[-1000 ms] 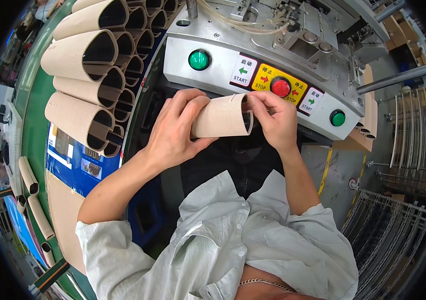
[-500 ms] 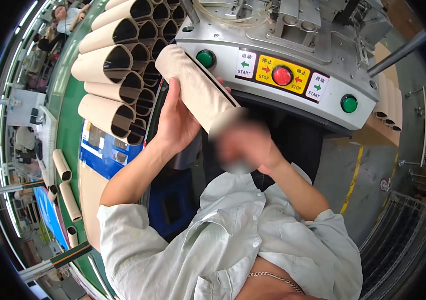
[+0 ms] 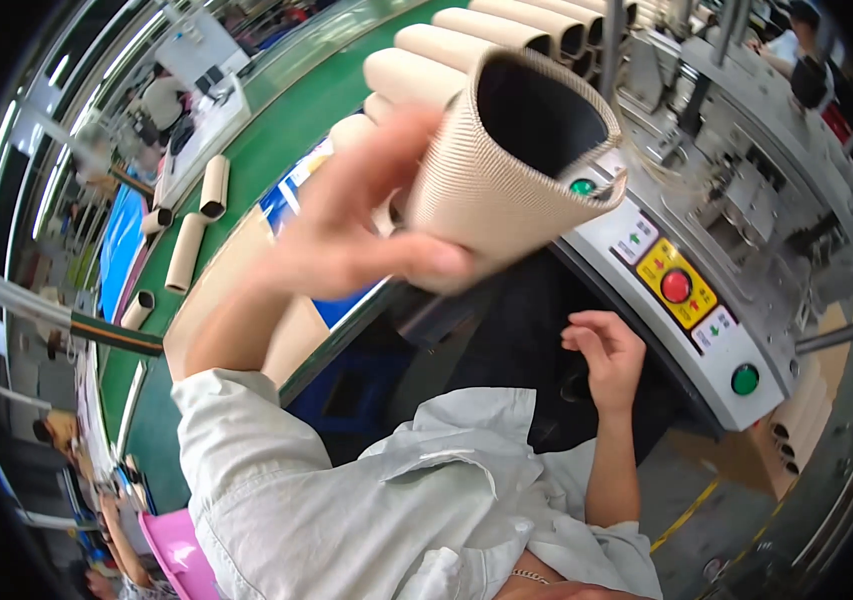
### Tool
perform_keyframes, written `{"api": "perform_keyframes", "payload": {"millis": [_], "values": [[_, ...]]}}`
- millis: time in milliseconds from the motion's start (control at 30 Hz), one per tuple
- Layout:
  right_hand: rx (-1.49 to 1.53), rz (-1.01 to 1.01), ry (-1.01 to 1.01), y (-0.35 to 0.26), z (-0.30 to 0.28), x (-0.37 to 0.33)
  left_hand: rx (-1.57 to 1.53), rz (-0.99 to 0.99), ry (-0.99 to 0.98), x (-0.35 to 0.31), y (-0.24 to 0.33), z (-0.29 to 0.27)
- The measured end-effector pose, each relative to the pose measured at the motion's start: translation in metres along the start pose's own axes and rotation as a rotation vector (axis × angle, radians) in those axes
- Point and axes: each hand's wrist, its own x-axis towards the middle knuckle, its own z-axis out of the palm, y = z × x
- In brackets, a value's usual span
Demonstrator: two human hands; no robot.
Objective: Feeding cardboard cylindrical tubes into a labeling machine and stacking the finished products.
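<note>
My left hand (image 3: 346,225) is wrapped round a beige ribbed-fabric sleeve (image 3: 486,190), its fingers and thumb gripping the outer wall. The sleeve is tilted, with its rounded open end towards me and a dark interior showing. A slit edge runs at its right side. Part of my left hand is smeared by motion. Lower and to the right, my right hand (image 3: 611,360) hangs apart from the sleeve, before the machine's front panel. Its fingers are loosely bent, and nothing shows in them.
A grey metal machine (image 3: 746,200) stands at the right, with a red button (image 3: 676,286) and a green button (image 3: 744,379) on its front. Several similar sleeves (image 3: 416,85) lie stacked on the green table (image 3: 296,90). More small sleeves (image 3: 186,252) lie farther left. A pink stool-like object (image 3: 178,555) is at lower left.
The sleeve has been raised and turned, so its open end now faces me. My right hand has let go of it and moved down to the right. The view has swung leftwards.
</note>
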Motion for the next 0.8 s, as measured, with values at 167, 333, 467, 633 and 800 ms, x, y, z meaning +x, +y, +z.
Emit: {"api": "perform_keyframes", "payload": {"millis": [167, 333, 467, 633, 800], "values": [[0.032, 0.11, 0.082, 0.03, -0.022, -0.006, 0.627, 0.326, -0.159, 0.039, 0.002, -0.116], [-0.031, 0.155, 0.067, 0.039, -0.016, -0.015, 0.844, 0.196, -0.206, 0.048, -0.06, -0.16], [-0.044, 0.206, 0.069, 0.044, -0.021, -0.026, 0.926, 0.154, -0.247, 0.051, -0.09, -0.161], [-0.043, 0.27, 0.111, 0.046, -0.029, -0.034, 0.76, 0.238, -0.041, 0.038, -0.115, -0.192], [-0.063, 0.296, 0.122, 0.045, -0.027, -0.035, 1.33, -0.209, 0.972, -0.069, -0.21, -0.362]]}}
